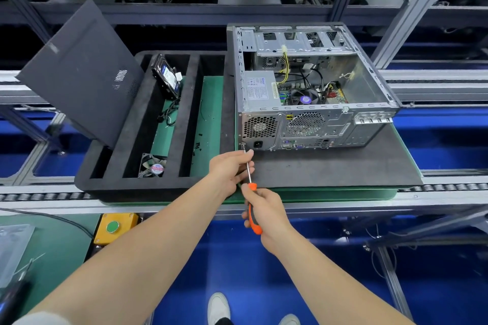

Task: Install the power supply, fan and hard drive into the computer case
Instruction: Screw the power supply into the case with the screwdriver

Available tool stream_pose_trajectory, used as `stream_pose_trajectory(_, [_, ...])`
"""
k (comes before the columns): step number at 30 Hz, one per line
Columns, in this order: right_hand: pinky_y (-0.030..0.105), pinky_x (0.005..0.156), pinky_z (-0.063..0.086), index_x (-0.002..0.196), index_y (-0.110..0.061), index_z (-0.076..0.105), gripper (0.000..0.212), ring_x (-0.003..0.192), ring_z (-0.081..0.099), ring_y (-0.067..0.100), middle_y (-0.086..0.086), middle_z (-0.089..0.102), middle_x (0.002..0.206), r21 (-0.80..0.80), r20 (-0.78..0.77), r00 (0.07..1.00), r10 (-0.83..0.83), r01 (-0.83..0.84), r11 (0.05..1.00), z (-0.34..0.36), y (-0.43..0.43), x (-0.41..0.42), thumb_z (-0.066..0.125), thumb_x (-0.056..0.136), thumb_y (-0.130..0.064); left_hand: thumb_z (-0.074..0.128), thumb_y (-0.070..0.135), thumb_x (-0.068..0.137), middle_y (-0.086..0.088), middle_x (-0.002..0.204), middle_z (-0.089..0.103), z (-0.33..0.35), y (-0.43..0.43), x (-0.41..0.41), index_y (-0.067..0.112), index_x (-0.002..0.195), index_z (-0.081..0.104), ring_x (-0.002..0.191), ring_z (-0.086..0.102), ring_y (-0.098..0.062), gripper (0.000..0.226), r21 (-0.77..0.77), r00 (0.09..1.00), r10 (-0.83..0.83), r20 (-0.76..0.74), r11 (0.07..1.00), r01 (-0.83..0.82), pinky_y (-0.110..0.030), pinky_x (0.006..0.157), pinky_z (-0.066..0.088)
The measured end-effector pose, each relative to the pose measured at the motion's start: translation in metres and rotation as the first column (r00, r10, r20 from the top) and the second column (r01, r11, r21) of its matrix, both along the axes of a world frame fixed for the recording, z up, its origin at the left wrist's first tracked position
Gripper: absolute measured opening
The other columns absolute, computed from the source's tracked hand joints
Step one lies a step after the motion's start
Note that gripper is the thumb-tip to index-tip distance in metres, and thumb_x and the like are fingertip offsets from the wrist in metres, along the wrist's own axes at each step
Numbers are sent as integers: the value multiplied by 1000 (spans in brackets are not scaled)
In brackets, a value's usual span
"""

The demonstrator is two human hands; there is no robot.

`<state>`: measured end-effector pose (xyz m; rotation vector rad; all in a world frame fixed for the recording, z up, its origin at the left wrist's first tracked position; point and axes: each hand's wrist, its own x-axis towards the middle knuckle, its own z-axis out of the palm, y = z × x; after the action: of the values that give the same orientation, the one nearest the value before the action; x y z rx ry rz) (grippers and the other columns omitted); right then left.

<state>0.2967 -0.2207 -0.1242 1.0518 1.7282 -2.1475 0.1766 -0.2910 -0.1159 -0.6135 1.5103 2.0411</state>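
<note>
Orange-handled screwdriver [250,194]: how are you holding it?
— Your right hand [268,210] is wrapped round the handle. Your left hand [228,169] pinches the steel shaft near the tip, which meets the lower rear corner of the computer case [330,124].
— And your parts?
— Your power supply [257,90] sits inside the case at that rear corner. The hard drive [166,75] leans at the far end of a slot in the foam tray [132,188] just beside the case. The fan [153,166] lies at the near end of the same slot. The side panel [79,71] leans in the tray's leftmost slot.
</note>
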Motion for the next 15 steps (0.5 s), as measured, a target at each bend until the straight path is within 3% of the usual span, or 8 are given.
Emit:
stream_pose_trajectory(2, [30, 49, 49, 98, -9, 72, 35, 56, 58, 16, 2, 66, 75, -51, 9, 999, -34, 34, 998, -2, 0, -1, 65, 101, -43, 83, 12, 83, -9, 89, 75, 0, -2, 0, 3, 105, 70, 73, 74, -18, 26, 24, 998, -58, 14, 998, 58, -28, 64, 60])
stream_pose_trajectory(4, [29, 47, 48, 101, -13, 78, 42, 55, 56, 17, 3, 67, 79, -98, 40, 999, -24, 28, 995, -1, -1, -1, 53, 106, -47, 70, 17, 95, -10, 98, 77, 2, -5, 0, 3, 108, 70, 82, 75, -21, 19, 71, 989, -142, 35, 988, 139, -33, 69, 61])
stream_pose_trajectory(6, [29, 46, 47, 105, -13, 77, 51, 52, 54, 17, 5, 68, 83, -124, 50, 999, -19, 25, 992, 1, -1, -2, 47, 106, -54, 60, 7, 99, -12, 101, 77, 1, -8, 0, 0, 114, 68, 88, 76, -24, 18, 93, 986, -166, 26, 982, 163, -36, 69, 62])
stream_pose_trajectory(8, [30, 46, 46, 112, -10, 70, 53, 52, 54, 17, 7, 64, 87, -105, 54, 998, -45, 50, 993, 2, -1, -2, 59, 99, -60, 56, -2, 99, -14, 98, 77, 1, -9, 0, -3, 115, 67, 87, 77, -25, 20, 52, 989, -148, -2, 988, 147, -37, 68, 63])
stream_pose_trajectory(11, [30, 47, 46, 113, -5, 62, 54, 52, 55, 16, 7, 61, 80, -43, 68, 996, -50, 53, 998, 1, 0, 0, 75, 91, -53, 59, -4, 97, -14, 94, 77, 0, -6, 1, -3, 109, 69, 81, 77, -24, 16, 20, 995, -99, 7, 995, 99, -36, 64, 62])
stream_pose_trajectory(13, [30, 49, 50, 104, -5, 71, 49, 54, 57, 17, 6, 67, 78, -75, 84, 996, -31, 37, 996, 2, 2, 0, 62, 99, -54, 64, -5, 94, -14, 89, 77, -1, -4, 2, -2, 104, 71, 77, 77, -24, 13, 4, 999, -48, 20, 999, 48, -35, 61, 61])
stream_pose_trajectory(15, [29, 49, 50, 96, -8, 78, 60, 53, 57, 18, 4, 68, 75, -107, 111, 993, -26, 38, 993, 3, 4, -3, 47, 105, -58, 67, -5, 92, -14, 88, 76, -3, -4, 1, -1, 102, 71, 74, 75, -23, 11, 7, 1000, 6, 26, 1000, -6, -33, 60, 61])
